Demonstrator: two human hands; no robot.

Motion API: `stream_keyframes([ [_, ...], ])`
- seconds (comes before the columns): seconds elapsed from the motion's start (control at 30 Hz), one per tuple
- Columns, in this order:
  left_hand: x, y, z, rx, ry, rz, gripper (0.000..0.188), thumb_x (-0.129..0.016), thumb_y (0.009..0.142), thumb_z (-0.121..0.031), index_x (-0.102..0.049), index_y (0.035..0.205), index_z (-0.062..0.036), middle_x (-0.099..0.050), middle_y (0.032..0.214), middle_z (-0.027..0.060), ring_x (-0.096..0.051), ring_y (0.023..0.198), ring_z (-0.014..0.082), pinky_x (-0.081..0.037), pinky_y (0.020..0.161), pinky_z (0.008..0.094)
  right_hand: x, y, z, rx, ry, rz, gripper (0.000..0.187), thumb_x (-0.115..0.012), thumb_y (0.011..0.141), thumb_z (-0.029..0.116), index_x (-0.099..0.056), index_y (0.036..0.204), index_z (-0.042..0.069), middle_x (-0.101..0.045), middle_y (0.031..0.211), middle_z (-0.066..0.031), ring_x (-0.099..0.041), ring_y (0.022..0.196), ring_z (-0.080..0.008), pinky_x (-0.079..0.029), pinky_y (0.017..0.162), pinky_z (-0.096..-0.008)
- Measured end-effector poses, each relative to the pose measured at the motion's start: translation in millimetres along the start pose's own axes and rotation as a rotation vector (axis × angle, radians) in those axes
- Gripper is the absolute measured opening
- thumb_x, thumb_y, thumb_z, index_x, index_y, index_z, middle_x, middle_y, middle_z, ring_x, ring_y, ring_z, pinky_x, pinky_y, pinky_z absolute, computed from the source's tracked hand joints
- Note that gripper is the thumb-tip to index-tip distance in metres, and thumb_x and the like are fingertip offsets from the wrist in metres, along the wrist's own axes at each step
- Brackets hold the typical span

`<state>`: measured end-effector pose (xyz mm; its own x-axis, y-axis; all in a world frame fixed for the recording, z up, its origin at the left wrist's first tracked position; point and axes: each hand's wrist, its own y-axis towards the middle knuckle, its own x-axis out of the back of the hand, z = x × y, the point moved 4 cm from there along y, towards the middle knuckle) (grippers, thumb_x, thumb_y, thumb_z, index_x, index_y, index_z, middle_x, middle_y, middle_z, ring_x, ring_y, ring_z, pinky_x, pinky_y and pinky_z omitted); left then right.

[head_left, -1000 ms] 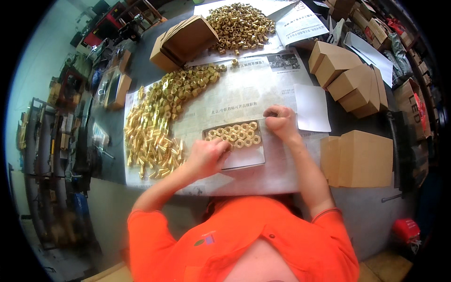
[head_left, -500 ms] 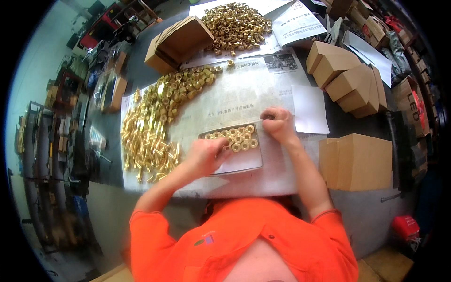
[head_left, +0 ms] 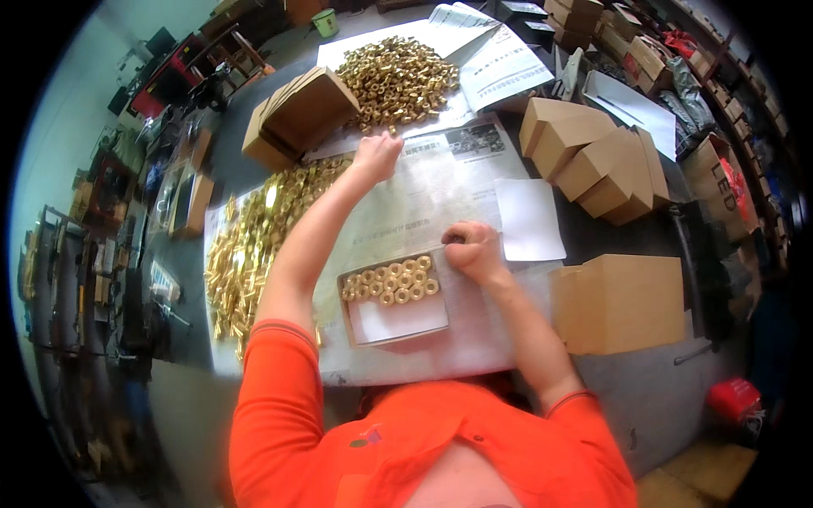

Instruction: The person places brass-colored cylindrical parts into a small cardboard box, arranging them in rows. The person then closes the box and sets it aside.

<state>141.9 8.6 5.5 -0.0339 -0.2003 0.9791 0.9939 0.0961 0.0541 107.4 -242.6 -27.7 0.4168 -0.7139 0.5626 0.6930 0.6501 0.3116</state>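
A shallow open box (head_left: 398, 337) lies on the newspaper in front of me, lined with white paper in its near half. Several rows of brass nuts (head_left: 406, 279) stand ring-up along its far side. My left hand (head_left: 378, 158) is stretched out over the newspaper at the near edge of the far brass pile (head_left: 398, 80), its fingers bunched. Beside its fingertips sits a single brass nut (head_left: 392, 130); whether they hold anything is hidden. My right hand (head_left: 476, 251) rests just right of the box, fingers curled, with something dark and unclear between them.
Long brass fittings (head_left: 227, 292) and more brass nuts (head_left: 288, 190) spread along the left side. An open cardboard box (head_left: 309, 114) stands behind them. Nested cardboard boxes (head_left: 593, 161), a white sheet (head_left: 530, 220) and another carton (head_left: 622, 305) lie at the right.
My left hand has left the box and swung far forward to the far brass pile. My right hand stays curled beside the box. The whole view has shifted slightly.
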Motion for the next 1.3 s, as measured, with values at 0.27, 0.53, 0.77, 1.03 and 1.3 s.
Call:
stream_keyframes([
  [0.27, -8.7, -0.7, 7.9, 0.075, -0.039, -0.002, 0.019, -0.059, 0.071, -0.012, -0.062, 0.089, -0.0061, -0.063, 0.096, 0.0182, -0.066, 0.082, 0.0341, -0.053, 0.069, 0.0446, -6.1, 0.3, -1.4, -0.049, -0.012, 0.000, 0.018, -0.056, 0.061, 0.019, -0.070, 0.070, 0.012, -0.067, 0.075, -0.0095, -0.064, 0.073, -0.0290, -0.052, 0.069, -0.0380],
  [0.53, 2.9, -65.0, -4.1, 0.138, -0.339, -0.077, 0.027, -0.060, 0.070, -0.023, -0.065, 0.090, -0.0062, -0.067, 0.076, 0.0144, -0.066, 0.074, 0.0333, -0.053, 0.066, 0.0434, -3.3, 0.2, 1.0, -0.075, -0.018, 0.011, 0.018, -0.055, 0.061, 0.019, -0.069, 0.070, 0.012, -0.067, 0.075, -0.0090, -0.063, 0.072, -0.0289, -0.051, 0.067, -0.0375],
  [0.77, 5.2, -107.5, 8.0, 0.124, -0.213, -0.012, 0.027, -0.064, 0.073, -0.030, -0.068, 0.085, -0.0065, -0.066, 0.072, 0.0159, -0.066, 0.071, 0.0326, -0.053, 0.065, 0.0434, 0.8, 0.6, 3.9, -0.033, 0.000, 0.002, 0.017, -0.057, 0.061, 0.018, -0.069, 0.070, 0.010, -0.067, 0.074, -0.0091, -0.065, 0.070, -0.0281, -0.052, 0.066, -0.0355],
  [1.03, 22.5, -173.9, 25.4, 0.199, -0.597, -0.073, 0.024, -0.069, 0.078, -0.024, -0.066, 0.084, -0.0010, -0.066, 0.071, 0.0152, -0.066, 0.065, 0.0254, -0.051, 0.060, 0.0367, 1.1, 0.5, 5.9, -0.043, 0.027, 0.009, 0.015, -0.057, 0.062, 0.016, -0.069, 0.070, 0.009, -0.067, 0.074, -0.0098, -0.065, 0.069, -0.0286, -0.052, 0.066, -0.0349],
  [1.3, 93.0, -262.0, -49.4, -0.033, -0.600, -0.132, 0.013, -0.070, 0.076, -0.008, -0.064, 0.087, -0.0050, -0.066, 0.081, 0.0095, -0.065, 0.065, 0.0255, -0.050, 0.057, 0.0337, -1.0, 0.3, 2.3, -0.051, 0.026, 0.026, 0.017, -0.057, 0.062, 0.015, -0.069, 0.072, 0.008, -0.068, 0.075, -0.0108, -0.065, 0.070, -0.0283, -0.052, 0.067, -0.0345],
])
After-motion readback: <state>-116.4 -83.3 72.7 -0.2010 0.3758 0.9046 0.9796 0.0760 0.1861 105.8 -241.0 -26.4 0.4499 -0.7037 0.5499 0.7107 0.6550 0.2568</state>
